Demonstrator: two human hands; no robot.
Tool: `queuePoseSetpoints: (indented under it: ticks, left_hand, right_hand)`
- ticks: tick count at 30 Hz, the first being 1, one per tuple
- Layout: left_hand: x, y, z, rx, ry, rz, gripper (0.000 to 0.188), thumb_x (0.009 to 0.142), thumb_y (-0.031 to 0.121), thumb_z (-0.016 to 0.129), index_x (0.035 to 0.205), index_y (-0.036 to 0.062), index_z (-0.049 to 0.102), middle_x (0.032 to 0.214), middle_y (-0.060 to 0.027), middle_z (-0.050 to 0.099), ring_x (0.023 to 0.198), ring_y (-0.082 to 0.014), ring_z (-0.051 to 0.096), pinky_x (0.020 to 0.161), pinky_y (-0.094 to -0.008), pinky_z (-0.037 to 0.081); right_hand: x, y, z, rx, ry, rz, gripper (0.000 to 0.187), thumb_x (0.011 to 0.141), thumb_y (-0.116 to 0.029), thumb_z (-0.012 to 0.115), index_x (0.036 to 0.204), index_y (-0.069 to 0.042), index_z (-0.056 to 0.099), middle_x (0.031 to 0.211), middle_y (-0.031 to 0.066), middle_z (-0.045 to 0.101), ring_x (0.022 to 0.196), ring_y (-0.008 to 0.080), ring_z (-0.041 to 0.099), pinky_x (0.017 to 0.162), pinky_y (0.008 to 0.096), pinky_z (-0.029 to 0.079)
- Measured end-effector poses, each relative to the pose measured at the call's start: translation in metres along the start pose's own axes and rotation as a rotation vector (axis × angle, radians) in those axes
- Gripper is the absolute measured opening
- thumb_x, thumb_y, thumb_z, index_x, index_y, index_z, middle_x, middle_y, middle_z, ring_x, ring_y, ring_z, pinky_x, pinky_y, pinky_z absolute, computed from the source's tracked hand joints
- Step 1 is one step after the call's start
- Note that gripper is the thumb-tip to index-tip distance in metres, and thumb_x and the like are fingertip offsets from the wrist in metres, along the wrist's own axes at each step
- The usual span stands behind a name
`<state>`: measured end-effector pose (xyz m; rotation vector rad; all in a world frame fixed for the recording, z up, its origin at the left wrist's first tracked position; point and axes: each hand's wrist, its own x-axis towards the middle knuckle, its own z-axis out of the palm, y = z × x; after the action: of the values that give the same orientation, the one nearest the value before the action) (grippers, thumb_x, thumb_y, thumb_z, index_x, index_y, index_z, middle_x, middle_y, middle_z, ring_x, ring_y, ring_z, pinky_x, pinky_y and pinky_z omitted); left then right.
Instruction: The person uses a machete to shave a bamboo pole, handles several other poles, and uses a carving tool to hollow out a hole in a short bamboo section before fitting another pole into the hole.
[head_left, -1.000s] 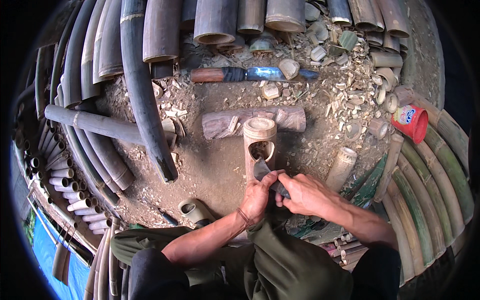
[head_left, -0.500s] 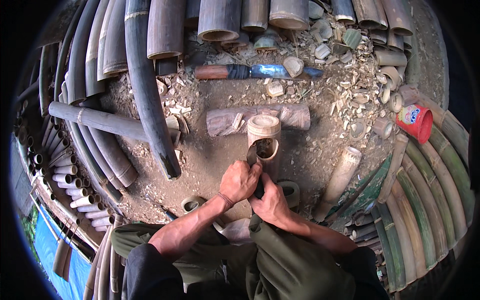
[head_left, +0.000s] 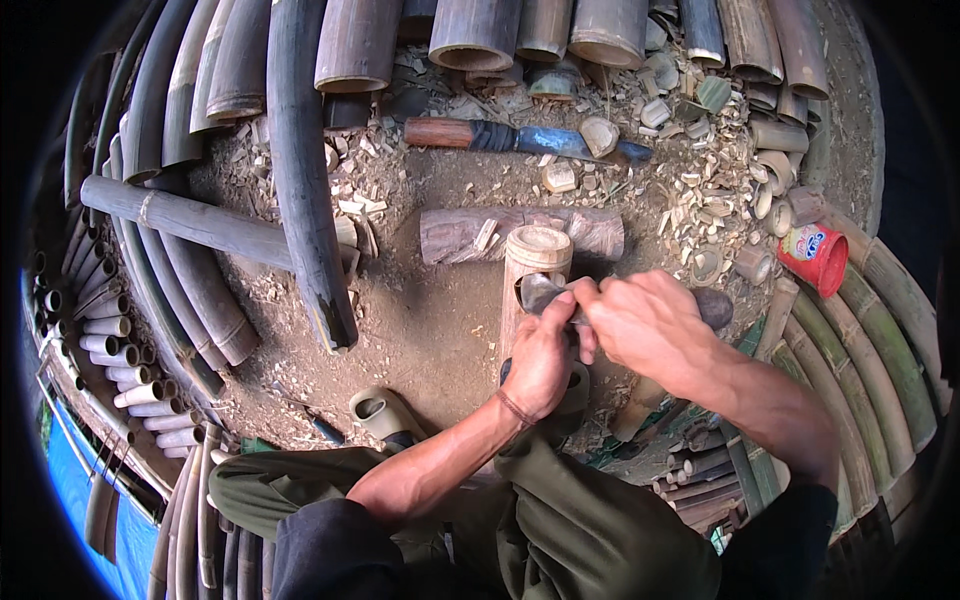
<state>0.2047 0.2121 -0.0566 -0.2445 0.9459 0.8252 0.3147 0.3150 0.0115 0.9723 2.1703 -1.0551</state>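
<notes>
A pale bamboo tube (head_left: 518, 262) with a side opening leans over a short log, its closed end away from me. The knife (head_left: 541, 291) lies crosswise, its broad grey blade at the opening; how deep the tip reaches is hidden. My right hand (head_left: 645, 325) is closed round the knife's handle, whose rounded dark end sticks out beyond the fist. My left hand (head_left: 538, 370) is closed over the near part of the tube, thumb pressed on the knife beside the blade. Its other fingers are mostly hidden.
The log (head_left: 455, 236) lies crosswise ahead, with a wooden-handled machete (head_left: 440, 132) beyond it. Bamboo poles (head_left: 300, 180) reach in from the left. Wood chips (head_left: 715, 200) and a red tub (head_left: 825, 262) are at right. Sandals (head_left: 385, 412) sit near my legs.
The knife has turned from pointing along the tube to lying across it. My right hand has moved up and to the right; my left hand has shifted right. The view has shifted slightly.
</notes>
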Motion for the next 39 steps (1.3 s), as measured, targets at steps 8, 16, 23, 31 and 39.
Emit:
queuePoseSetpoints:
  ticks: [8, 16, 23, 31, 39]
  left_hand:
    - [-0.034, 0.001, -0.006, -0.235, -0.219, -0.152, 0.058, 0.098, 0.056, 0.042, 0.128, 0.0073, 0.049, 0.098, -0.0083, 0.063, 0.089, -0.0187, 0.059, 0.087, -0.038, 0.047]
    - [-0.094, -0.013, -0.01, 1.211, -0.444, 0.263, 0.092, 0.081, 0.033, 0.072, 0.148, -0.0037, 0.021, 0.136, -0.0293, 0.045, 0.129, -0.0414, 0.045, 0.108, -0.0444, 0.038]
    - [-0.094, 0.044, -0.021, 1.701, 0.165, 0.028, 0.054, 0.07, 0.021, 0.072, 0.118, 0.0012, 0.059, 0.09, -0.0214, 0.069, 0.082, -0.0349, 0.07, 0.074, -0.0417, 0.056]
    - [-0.038, 0.142, 0.05, 2.147, 0.024, 0.247, 0.034, 0.061, 0.023, 0.075, 0.09, 0.0057, 0.071, 0.076, -0.0164, 0.069, 0.072, -0.0331, 0.069, 0.069, -0.042, 0.056]
    - [-0.009, 0.142, 0.168, 2.705, -0.455, 0.312, 0.009, 0.075, 0.019, 0.069, 0.076, 0.0107, 0.071, 0.07, -0.0075, 0.068, 0.066, -0.0263, 0.069, 0.06, -0.0373, 0.054]
  right_hand:
    - [0.03, -0.007, -0.03, -0.363, -0.032, -0.177, 0.014, 0.076, -0.016, 0.066, 0.064, -0.01, 0.07, 0.062, 0.008, 0.067, 0.06, 0.0219, 0.069, 0.052, 0.0343, 0.052]
    - [-0.073, -0.023, 0.1, 1.152, 0.564, 0.337, 0.031, 0.101, -0.027, 0.047, 0.095, 0.001, 0.057, 0.075, 0.0098, 0.071, 0.07, 0.0202, 0.066, 0.073, 0.0342, 0.05]
    - [-0.005, -0.033, 0.1, 1.871, 0.088, 0.45, 0.034, 0.102, -0.023, 0.045, 0.098, 0.006, 0.06, 0.087, 0.0142, 0.072, 0.045, 0.0156, 0.062, 0.038, 0.0255, 0.05]
    - [0.017, -0.021, 0.072, 2.46, 0.384, 0.238, 0.03, 0.099, -0.025, 0.051, 0.108, 0.003, 0.055, 0.099, 0.0226, 0.068, 0.067, 0.03, 0.07, 0.06, 0.0407, 0.061]
    - [-0.006, -0.004, 0.084, 3.08, 0.548, -0.186, 0.033, 0.099, -0.029, 0.044, 0.112, -0.003, 0.059, 0.1, 0.0173, 0.07, 0.076, 0.0307, 0.071, 0.069, 0.0418, 0.061]
